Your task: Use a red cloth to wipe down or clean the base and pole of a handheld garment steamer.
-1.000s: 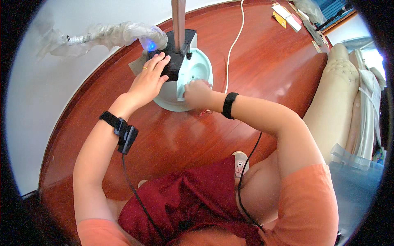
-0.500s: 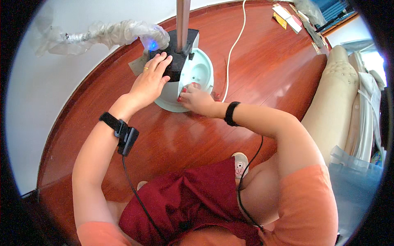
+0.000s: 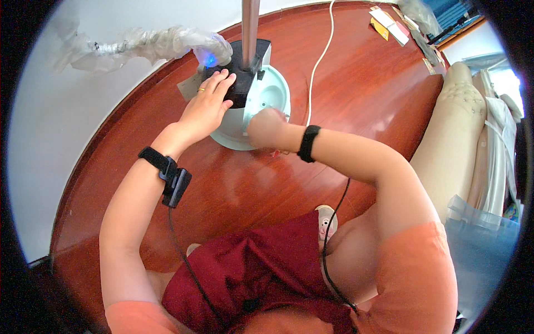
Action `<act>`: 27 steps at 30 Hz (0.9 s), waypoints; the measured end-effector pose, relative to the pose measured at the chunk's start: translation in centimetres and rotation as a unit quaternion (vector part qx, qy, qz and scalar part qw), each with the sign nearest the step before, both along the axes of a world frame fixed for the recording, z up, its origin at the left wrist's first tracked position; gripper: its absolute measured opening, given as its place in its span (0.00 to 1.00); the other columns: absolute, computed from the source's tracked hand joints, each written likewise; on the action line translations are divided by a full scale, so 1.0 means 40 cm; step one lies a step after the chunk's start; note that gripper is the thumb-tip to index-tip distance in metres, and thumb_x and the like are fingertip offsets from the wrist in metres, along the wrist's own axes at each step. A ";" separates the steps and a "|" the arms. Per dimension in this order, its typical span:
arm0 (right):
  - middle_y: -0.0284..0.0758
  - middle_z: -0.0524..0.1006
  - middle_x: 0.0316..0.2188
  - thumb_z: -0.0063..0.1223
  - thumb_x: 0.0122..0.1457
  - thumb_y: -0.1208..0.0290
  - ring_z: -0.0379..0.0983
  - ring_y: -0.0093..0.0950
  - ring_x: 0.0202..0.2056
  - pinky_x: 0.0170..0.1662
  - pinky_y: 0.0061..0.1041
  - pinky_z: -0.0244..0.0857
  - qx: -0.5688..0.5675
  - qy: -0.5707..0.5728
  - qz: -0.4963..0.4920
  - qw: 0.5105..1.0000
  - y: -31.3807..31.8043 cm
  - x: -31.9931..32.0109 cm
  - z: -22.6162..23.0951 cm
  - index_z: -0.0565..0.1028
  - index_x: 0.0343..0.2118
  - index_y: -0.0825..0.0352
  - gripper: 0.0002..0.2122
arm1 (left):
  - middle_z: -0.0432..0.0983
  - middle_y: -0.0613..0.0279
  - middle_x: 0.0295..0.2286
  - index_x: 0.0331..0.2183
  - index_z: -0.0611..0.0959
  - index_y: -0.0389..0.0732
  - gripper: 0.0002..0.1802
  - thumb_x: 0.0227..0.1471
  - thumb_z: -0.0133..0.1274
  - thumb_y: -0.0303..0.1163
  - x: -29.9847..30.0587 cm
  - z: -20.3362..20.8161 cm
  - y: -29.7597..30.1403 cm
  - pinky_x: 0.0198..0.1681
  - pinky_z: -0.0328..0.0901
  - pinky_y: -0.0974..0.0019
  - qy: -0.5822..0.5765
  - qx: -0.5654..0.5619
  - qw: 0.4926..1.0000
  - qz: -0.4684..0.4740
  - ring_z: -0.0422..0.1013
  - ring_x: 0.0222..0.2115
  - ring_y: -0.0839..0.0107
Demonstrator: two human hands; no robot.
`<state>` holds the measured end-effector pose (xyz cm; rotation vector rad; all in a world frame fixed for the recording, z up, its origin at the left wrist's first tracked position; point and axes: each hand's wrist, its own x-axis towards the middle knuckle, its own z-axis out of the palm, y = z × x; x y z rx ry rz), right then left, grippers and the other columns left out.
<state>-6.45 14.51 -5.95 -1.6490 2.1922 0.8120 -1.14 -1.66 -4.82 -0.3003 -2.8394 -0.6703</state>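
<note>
Decent room over the red-brown floor [image 3: 370, 94] right of the machine [image 3: 241, 92], just mind the white cord [image 3: 317, 64] in between. From above, the metal pole [image 3: 250, 33] gets in the way, wrapped hose [image 3: 144, 44] blocks far left, left hand [image 3: 212, 101] covers the top's left side, right hand [image 3: 268, 128] crowds the near right.

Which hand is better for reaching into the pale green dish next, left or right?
Probably the right hand: it's over the near edge of the pale green dish, though blurred. The left hand rests on the black top beside it.
</note>
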 end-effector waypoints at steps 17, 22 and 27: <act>0.41 0.74 0.28 0.41 0.49 0.68 0.67 0.40 0.35 0.39 0.33 0.63 -0.295 -0.250 -0.320 0.865 0.022 0.010 -0.176 0.76 0.29 0.65 0.11 | 0.50 0.51 0.52 0.52 0.57 0.41 0.30 0.47 0.46 0.24 0.002 -0.029 -0.003 0.56 0.46 0.56 0.024 0.008 1.000 -0.001 0.46 0.54 0.52; 0.42 0.74 0.25 0.39 0.50 0.68 0.71 0.35 0.27 0.29 0.30 0.66 -0.153 -0.421 -0.370 0.814 0.026 -0.073 -0.167 0.74 0.34 0.65 0.13 | 0.50 0.50 0.52 0.52 0.57 0.41 0.29 0.48 0.46 0.26 0.001 -0.028 -0.004 0.55 0.49 0.55 0.027 -0.012 1.000 0.001 0.48 0.54 0.51; 0.36 0.72 0.27 0.38 0.52 0.68 0.71 0.27 0.26 0.26 0.24 0.66 -0.032 -0.547 -0.252 0.798 0.062 -0.128 -0.171 0.70 0.39 0.64 0.13 | 0.49 0.51 0.52 0.52 0.57 0.41 0.30 0.47 0.47 0.24 -0.003 -0.022 -0.007 0.56 0.47 0.56 0.014 -0.002 1.000 -0.010 0.47 0.54 0.52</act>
